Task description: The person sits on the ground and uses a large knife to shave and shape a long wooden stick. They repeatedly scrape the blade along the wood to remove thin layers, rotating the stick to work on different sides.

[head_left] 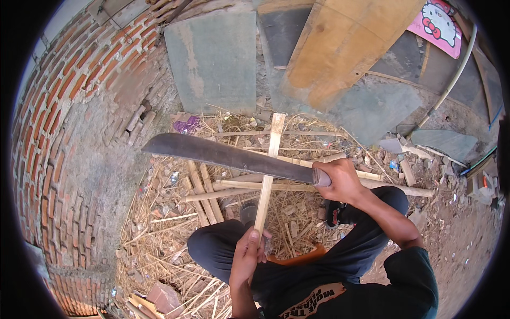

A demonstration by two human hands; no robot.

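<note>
While gripping a machete [239, 158] by its pale handle [322, 178], has the right hand [340, 181] raised near the right knee, with fingers wrapped fully around the grip. In the left hand [248, 254]: one pale wooden strip [264, 199], pinched close to its lower end between thumb and fingers, pointing away from the body and leaning slightly right at the far end. Blade [223, 154]: dark, broad, directed left, crossing over the strip and hiding a short length of it. Cannot tell contact from a narrow gap at the crossing. Sits low with knees apart, in dark trousers [218, 247] and a dark shirt [372, 297]. Beneath the strip: several loose wooden sticks [212, 191], some side by side, some crossed, on ground littered with straw [159, 234] and rubble. At left: a brick wall [79, 80], partly coated in grey. At the far side: a grey-blue panel [218, 64], with a purple scrap [187, 124] near its foot; further right, an orange-brown board [340, 53], slanted; at upper right, a pink panel [449, 48] bearing a white cartoon figure, beside a curved pale pipe [450, 86]. At lower left: a reddish block [164, 297].
</note>
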